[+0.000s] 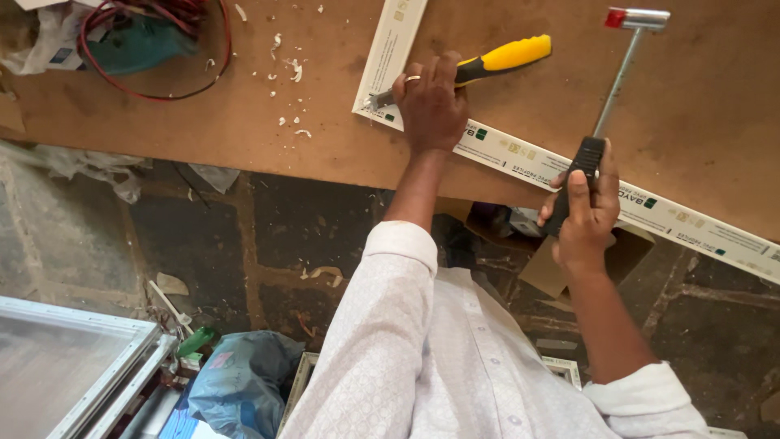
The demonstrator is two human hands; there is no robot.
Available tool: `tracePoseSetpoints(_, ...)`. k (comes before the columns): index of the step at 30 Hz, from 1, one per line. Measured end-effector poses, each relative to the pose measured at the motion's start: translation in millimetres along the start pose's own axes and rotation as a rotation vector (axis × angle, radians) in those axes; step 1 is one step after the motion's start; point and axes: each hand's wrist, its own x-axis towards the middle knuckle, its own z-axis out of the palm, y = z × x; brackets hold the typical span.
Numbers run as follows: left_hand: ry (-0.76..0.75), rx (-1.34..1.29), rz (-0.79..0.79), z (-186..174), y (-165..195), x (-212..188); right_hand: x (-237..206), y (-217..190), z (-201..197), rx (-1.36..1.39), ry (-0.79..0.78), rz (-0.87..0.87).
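Chisel [479,69] with yellow-and-black handle, lying slanted across corner joint of white frame profile [520,160], metal blade end pointing down-left at the joint, handle end up-right. Left hand [431,104] wrapped around chisel near blade, fingers [428,73] curled shut over the shaft, ring on one finger; yellow handle sticking out past fingers to the upper right, blade tip just showing below-left of knuckles. Hammer [615,85] with metal shaft and black grip, small head with red cap at top, raised well to the right of the chisel, clear of it. Right hand [583,207] closed on black grip at lower end, thumb laid along grip, fingers wrapped behind. White frame profile in two strips meeting at corner under left hand: one running up, one running down-right along desk [244,106] edge. Brown board desk, pale shavings [291,69] scattered left of the joint. Teal power tool [134,45] with red cord at top left corner of desk. White shirt sleeves on both arms. Dark stone floor [268,236] below, window frame [77,366] and blue bag [244,382] lower left.
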Motion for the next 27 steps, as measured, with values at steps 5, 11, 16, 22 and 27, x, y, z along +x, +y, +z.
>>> tracePoseSetpoints(5, 0.000, 0.005, -0.008, -1.8, 0.1, 0.1, -2.8, 1.5, 3.3, -0.085, -0.015, 0.054)
tracePoseSetpoints(11, 0.003, 0.015, -0.030, -0.5, 0.6, -1.1, -5.2, -0.7, 1.8, -0.103, -0.029, 0.062)
tracePoseSetpoints(16, 0.047, 0.034, -0.034, 0.5, 1.3, -0.6, -2.0, -1.4, 0.3, -0.110, -0.096, 0.154)
tracePoseSetpoints(22, 0.020, 0.001, -0.048, 1.3, -0.2, -1.8, -5.3, 1.0, -1.8, 0.044, -0.022, 0.087)
tracePoseSetpoints(27, 0.014, 0.017, -0.062, 2.6, -0.7, -1.1, -4.7, -1.1, -7.1, 0.040, 0.014, 0.036)
